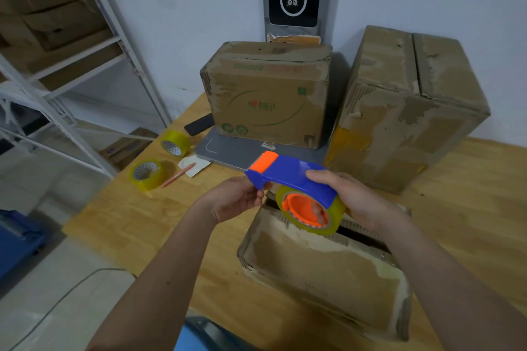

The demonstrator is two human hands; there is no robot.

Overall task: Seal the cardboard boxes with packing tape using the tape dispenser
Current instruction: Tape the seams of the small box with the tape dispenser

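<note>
Basically just starting: tape dispenser [296,179] up in both hands above the nearest box [325,271], right hand [350,196] wrapped round the handle, left hand [236,199] pinching at the nose. Flaps under the dispenser gapped, no fresh tape visible. Two more boxes [268,94] [405,105] beyond it, seams apparently unsealed. Spare rolls [147,174] left of it near the surface [119,208] edge; decent room otherwise.

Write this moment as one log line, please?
stage: readying tape | right hand: grips tape dispenser | left hand: pinches at dispenser's front | nearest box: top seam open, untaped
</note>
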